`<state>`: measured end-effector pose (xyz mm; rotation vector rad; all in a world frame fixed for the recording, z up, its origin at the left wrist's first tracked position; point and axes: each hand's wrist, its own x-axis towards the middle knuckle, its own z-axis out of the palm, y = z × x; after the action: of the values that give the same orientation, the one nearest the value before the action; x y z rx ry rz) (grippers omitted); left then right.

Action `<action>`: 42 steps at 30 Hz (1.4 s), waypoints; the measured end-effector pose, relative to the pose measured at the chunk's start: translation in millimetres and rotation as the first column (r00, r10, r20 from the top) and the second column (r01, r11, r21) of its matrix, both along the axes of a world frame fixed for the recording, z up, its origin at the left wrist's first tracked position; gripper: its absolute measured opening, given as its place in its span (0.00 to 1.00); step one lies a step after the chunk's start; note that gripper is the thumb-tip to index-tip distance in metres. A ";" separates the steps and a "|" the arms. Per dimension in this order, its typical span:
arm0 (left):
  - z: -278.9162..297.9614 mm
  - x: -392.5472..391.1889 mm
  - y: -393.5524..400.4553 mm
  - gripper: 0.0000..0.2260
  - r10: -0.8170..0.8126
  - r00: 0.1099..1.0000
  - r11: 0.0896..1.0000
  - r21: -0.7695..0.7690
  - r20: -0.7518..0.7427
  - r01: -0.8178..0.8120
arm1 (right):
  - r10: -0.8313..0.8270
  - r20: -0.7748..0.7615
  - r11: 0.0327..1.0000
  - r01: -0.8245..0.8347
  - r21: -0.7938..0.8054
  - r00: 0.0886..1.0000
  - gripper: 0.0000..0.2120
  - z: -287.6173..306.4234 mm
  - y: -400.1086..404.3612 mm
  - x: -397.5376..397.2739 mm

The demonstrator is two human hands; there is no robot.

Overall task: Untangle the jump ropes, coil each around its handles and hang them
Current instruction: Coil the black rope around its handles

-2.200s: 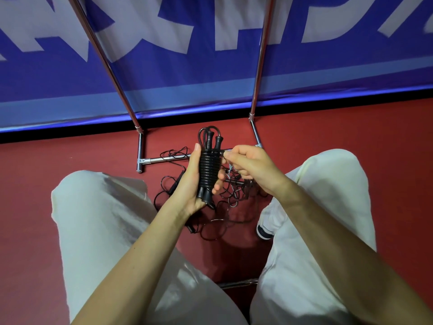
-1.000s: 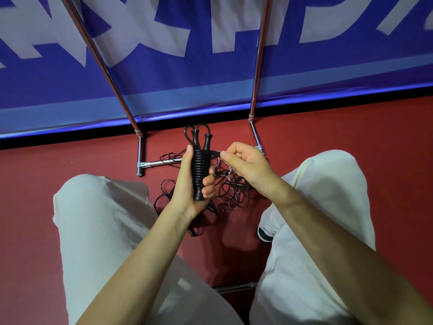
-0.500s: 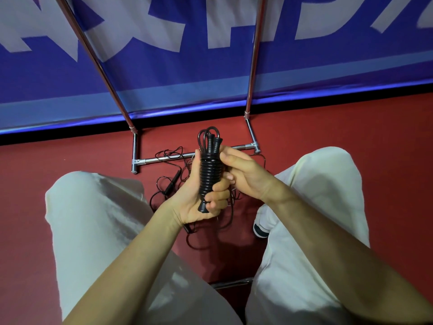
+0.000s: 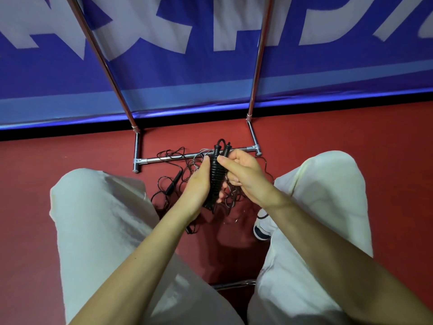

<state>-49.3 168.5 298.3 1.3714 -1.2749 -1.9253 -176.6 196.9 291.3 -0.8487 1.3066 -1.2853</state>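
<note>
A black jump rope (image 4: 216, 171), coiled tightly around its two handles, stands upright between my hands above the floor. My left hand (image 4: 198, 184) grips the bundle from the left side. My right hand (image 4: 243, 172) holds it from the right, thumb and fingers curled against the upper coils. Below and behind the hands lies a tangle of thin black ropes (image 4: 178, 184) on the red floor, with one loose black handle (image 4: 173, 182) at its left. The lower end of the bundle is partly hidden by my fingers.
A chrome rack frame (image 4: 178, 156) rests on the red floor just beyond the tangle, its two uprights rising against a blue and white banner (image 4: 210, 66). My knees in pale trousers flank the hands, and a white shoe (image 4: 263, 227) sits at the right.
My right hand has closed in onto the upper coils of the bundle. My left hand has turned, its back now facing me. The bundle stays upright in about the same place.
</note>
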 end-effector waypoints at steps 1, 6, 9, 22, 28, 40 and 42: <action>0.3 -1.9 2.5 0.30 0.021 1.000 1.000 -0.009 -0.001 -0.021 | 0.002 -0.021 1.000 -0.002 0.002 1.000 0.08 0.7 0.2 1.8; -3.1 -3.0 -3.6 0.31 0.134 0.974 0.979 0.176 -0.185 -0.101 | 0.003 -0.215 1.000 -0.005 -0.010 0.977 0.06 4.0 -2.0 2.2; -3.4 -1.2 -8.8 0.31 0.179 0.946 0.945 0.316 -0.270 -0.088 | -0.014 -0.586 0.996 -0.044 -0.083 0.810 0.05 -0.1 -2.4 -0.2; 7.9 0.5 -13.5 0.22 0.146 0.900 0.946 0.325 -0.410 -0.006 | 0.087 -0.384 0.996 -0.093 0.004 0.919 0.16 11.7 -6.1 -24.2; 11.5 2.7 -7.1 0.21 0.072 0.864 0.941 0.320 -0.498 0.106 | 0.149 -0.066 0.989 -0.148 0.024 0.987 0.11 16.9 -2.7 -27.3; 20.5 20.7 -5.7 0.37 -0.334 0.820 0.801 0.318 -0.465 0.507 | 0.324 0.210 0.945 -0.304 -0.122 0.923 0.11 17.6 8.5 -4.5; 10.0 12.8 -3.7 0.37 -0.303 0.903 0.871 0.296 -0.305 0.392 | 0.254 0.142 0.962 -0.235 -0.142 0.957 0.06 19.9 8.9 -1.0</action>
<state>-36.5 164.8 308.3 1.0467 -1.1532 -2.5898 -177.6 205.7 311.1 -0.9426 0.9703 -1.2181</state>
